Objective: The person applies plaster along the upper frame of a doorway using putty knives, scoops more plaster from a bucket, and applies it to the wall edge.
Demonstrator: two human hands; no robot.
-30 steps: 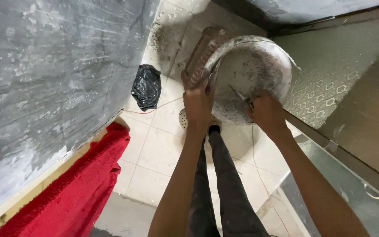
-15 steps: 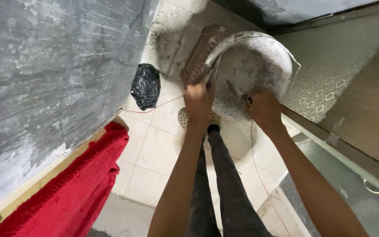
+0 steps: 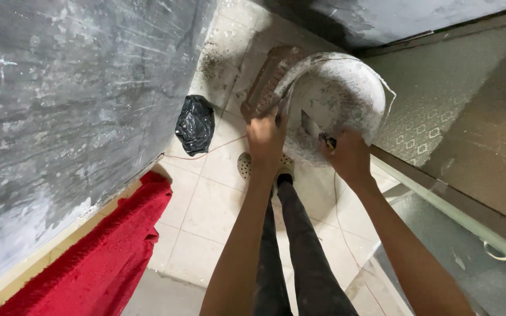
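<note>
left hand [image 3: 266, 136] gripping bucket [image 3: 346, 88] rim, right hand [image 3: 348, 155] holding trowel [image 3: 313, 128]

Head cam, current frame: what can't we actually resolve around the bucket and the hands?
- Bucket contents: white residue coats the inside; any fill level is unreadable in the head view.
- Scraper handle: hidden inside the right hand; only the blade shows.
- Left hand grip on the rim: fingers curl out of sight.
- Brick: far side covered by the bucket.
- Black bag: contents unseen.
- Red cloth: cut by the bottom edge.
</note>
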